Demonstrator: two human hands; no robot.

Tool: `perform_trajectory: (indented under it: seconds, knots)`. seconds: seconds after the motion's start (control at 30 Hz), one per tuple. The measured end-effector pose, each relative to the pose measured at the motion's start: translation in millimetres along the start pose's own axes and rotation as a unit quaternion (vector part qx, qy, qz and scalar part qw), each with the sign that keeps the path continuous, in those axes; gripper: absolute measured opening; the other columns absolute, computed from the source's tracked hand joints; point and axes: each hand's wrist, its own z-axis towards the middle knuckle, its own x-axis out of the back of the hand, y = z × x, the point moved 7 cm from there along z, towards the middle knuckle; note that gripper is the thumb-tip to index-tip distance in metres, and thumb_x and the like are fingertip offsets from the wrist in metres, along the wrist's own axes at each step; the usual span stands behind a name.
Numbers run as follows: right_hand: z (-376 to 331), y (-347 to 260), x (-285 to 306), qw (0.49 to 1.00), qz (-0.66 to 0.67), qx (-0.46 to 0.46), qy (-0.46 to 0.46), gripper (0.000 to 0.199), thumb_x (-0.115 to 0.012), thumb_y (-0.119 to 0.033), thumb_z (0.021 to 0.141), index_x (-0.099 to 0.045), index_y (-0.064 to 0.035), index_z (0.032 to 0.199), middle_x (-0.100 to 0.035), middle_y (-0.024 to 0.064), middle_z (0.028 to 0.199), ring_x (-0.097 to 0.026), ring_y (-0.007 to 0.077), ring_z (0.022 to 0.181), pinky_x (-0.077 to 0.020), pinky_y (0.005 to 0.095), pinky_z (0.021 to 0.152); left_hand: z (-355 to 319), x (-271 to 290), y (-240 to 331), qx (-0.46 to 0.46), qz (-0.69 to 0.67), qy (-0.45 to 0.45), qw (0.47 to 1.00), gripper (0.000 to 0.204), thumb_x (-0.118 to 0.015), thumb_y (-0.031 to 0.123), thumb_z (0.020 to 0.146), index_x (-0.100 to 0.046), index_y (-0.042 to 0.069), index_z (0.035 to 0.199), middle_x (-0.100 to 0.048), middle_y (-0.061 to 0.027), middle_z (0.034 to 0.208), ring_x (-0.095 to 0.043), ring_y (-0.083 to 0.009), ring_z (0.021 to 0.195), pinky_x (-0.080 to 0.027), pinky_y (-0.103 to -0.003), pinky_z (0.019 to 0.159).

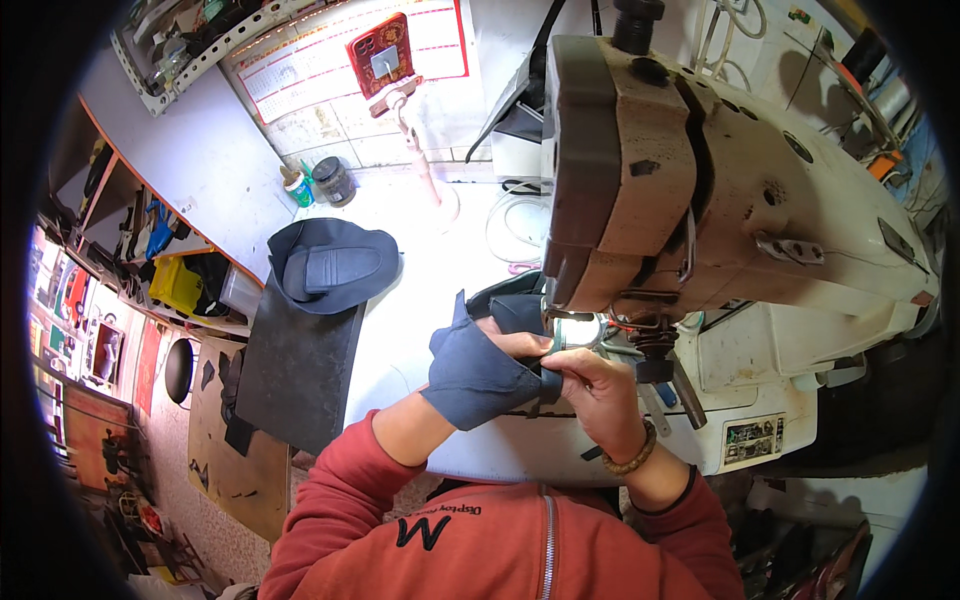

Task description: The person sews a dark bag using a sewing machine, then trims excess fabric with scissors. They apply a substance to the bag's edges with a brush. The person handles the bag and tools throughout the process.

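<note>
While the dark blue leather piece (478, 372) sits under the head of the sewing machine (700, 180), both hands are closed on it at the near edge of the white bench (420, 290).

Item, left hand (520, 345): mostly hidden beneath the folded piece; the fingers that show lie along its upper edge, pressing it toward the needle area. Grip judged narrow, holding the piece.

Item, right hand (598, 390): fingers pinched on the right end of the piece, just beside the presser foot (572, 335), which a small lamp lights. A beaded bracelet (632, 458) sits on the wrist.

Item, work piece: folded, one flap hanging over the left forearm, its far end touching the machine's sewing post. Whether the needle is down in it cannot be told.

Item, finished or waiting stock: a dark shaped upper (335, 265) lies toward the left edge of the bench, resting on the far end of a long black mat (300, 360); well apart from the hands.

Item, sundries: two small pots (320, 183) stand at the far left corner of the bench by the wall.

Progress, as judged: the piece is positioned and being guided at the foot, so stitching appears to be in hand, not completed; no seam can be made out at this size, and the loose flap suggests more of the piece remains to pass through.
</note>
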Motion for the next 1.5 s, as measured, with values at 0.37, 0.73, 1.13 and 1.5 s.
perform_trajectory:
  seconds: [0.37,0.73,1.13,1.5]
  knots:
    - [-7.6,18.6,-2.2,0.994,0.095,-0.060,0.000,0.016,-0.058,0.007,0.089,-0.067,-0.0010,0.100,-0.066,0.0016,0.088,-0.058,0.0053,0.081,-0.0470,0.0193,0.073,0.0,-10.7,-12.1,0.051,-0.123,-0.033,0.991,0.021,-0.076,0.018,0.073,-0.069,0.007,0.090,-0.067,-0.0079,0.085,-0.063,-0.0189,0.077,-0.049,-0.030,0.069]
    - [-0.2,13.6,-0.9,0.998,0.043,-0.050,0.020,0.015,-0.058,0.007,0.088,-0.067,-0.0003,0.098,-0.065,0.0010,0.088,-0.058,0.0054,0.080,-0.0467,0.0194,0.072,1.4,1.7,-7.3,0.028,0.069,0.010,0.997,0.033,-0.076,0.046,0.066,-0.073,0.024,0.090,-0.064,-0.0098,0.078,-0.062,-0.0253,0.071,-0.047,-0.033,0.067]
    - [-3.9,10.0,-1.6,0.992,0.091,-0.090,0.023,0.014,-0.056,0.003,0.088,-0.065,-0.0029,0.096,-0.054,-0.0043,0.072,-0.047,0.0035,0.065,-0.0398,0.0206,0.058,-11.2,-9.5,-11.7,0.136,-0.352,0.070,0.923,0.044,-0.077,0.027,0.077,-0.052,0.002,0.103,-0.056,-0.0009,0.087,-0.052,-0.0135,0.079,-0.045,-0.027,0.075]
    - [-13.4,24.6,-8.8,0.984,0.143,-0.106,0.013,0.013,-0.058,0.004,0.090,-0.064,-0.0017,0.101,-0.061,-0.0021,0.087,-0.056,0.0028,0.078,-0.0460,0.0177,0.069,-12.4,-38.9,-36.3,0.332,-0.505,-0.055,0.795,0.026,-0.069,0.018,0.079,-0.061,0.002,0.098,-0.063,-0.0034,0.082,-0.057,-0.0094,0.071,-0.048,-0.024,0.063]
